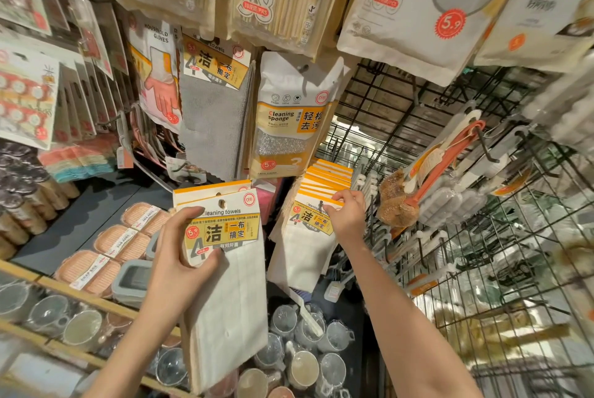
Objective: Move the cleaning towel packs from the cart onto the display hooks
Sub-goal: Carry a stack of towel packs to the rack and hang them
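Holding: left hand grips towel packs, lower centre.
Steadying: right hand pinches the header of hung packs on a display hook, centre right.
Progress: many hung; held packs remain; cart unseen.

Hung towel packs crowd hook; open gap left w/ sponge pack above.

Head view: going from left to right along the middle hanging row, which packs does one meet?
Gloves pack → grey towel pack → sponge pack → orange brush.
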Action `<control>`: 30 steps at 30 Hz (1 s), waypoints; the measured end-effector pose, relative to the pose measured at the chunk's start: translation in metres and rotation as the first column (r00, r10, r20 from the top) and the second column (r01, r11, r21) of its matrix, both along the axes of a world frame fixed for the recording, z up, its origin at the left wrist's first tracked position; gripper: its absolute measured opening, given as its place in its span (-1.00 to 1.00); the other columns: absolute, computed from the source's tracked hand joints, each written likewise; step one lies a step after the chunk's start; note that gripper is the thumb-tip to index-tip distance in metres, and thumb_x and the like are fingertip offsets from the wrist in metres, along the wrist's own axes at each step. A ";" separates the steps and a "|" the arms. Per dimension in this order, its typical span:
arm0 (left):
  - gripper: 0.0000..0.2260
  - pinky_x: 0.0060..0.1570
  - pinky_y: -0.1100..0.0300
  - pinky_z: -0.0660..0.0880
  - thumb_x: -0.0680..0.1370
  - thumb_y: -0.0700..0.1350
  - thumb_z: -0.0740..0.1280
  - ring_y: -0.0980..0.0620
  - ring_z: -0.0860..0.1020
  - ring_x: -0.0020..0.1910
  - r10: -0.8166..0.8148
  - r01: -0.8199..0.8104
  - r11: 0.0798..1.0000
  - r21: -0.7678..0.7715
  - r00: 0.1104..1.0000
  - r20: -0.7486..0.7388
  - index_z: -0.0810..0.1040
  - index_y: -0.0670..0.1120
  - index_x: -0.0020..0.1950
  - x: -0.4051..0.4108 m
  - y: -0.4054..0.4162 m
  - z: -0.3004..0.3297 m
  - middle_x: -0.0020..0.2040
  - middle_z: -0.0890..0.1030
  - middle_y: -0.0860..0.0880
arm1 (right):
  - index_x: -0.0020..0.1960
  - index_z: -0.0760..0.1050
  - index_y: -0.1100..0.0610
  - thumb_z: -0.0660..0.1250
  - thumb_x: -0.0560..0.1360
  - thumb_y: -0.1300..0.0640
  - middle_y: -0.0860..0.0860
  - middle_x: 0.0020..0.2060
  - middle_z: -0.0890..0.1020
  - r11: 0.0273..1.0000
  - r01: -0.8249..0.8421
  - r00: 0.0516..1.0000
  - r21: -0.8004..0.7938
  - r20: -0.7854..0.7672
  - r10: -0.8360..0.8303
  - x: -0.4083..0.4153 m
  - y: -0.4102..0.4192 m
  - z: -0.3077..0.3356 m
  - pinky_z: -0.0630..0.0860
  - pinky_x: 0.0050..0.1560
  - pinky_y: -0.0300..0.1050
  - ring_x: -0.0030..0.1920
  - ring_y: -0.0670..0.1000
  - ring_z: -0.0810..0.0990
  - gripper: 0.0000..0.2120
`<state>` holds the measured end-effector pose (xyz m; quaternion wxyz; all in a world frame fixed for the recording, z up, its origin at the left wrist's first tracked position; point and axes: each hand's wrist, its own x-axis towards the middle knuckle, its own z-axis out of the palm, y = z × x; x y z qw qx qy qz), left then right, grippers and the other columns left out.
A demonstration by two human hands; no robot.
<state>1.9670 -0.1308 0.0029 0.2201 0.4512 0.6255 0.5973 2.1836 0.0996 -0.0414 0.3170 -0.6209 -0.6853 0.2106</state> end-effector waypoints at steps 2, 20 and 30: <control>-0.51 0.17 0.32 0.32 0.26 0.10 0.33 0.22 0.41 0.23 -0.009 0.009 1.000 0.005 1.000 0.002 0.32 0.43 0.13 0.001 -0.001 0.001 0.21 0.40 0.32 | -0.03 0.48 0.12 0.44 0.43 0.16 0.01 0.09 0.39 1.000 0.010 1.000 -0.025 0.007 -0.010 -0.001 0.004 0.002 0.36 0.07 -0.14 0.20 0.03 0.40 -0.82; -0.26 0.17 0.57 0.25 0.38 -0.13 0.39 0.44 0.29 0.30 -0.099 0.097 0.993 0.063 0.995 0.031 0.14 0.51 0.30 0.013 0.000 0.006 0.30 0.25 0.49 | 0.00 0.52 0.04 0.45 0.41 0.16 -0.08 -0.02 0.43 0.975 -0.218 0.968 0.048 -0.116 0.222 -0.010 -0.060 0.059 0.24 0.13 -0.25 0.16 -0.03 0.34 -0.80; -0.31 0.27 0.39 0.31 0.40 -0.19 0.39 0.24 0.34 0.35 -0.183 0.175 0.980 0.092 0.979 0.086 0.20 0.22 0.42 0.025 -0.008 0.008 0.34 0.35 0.32 | 0.22 0.51 0.02 0.27 0.54 0.21 -0.25 0.10 0.45 0.865 -0.501 0.837 -0.003 -0.254 0.484 -0.053 -0.117 0.098 0.38 0.27 -0.13 0.24 -0.11 0.42 -0.73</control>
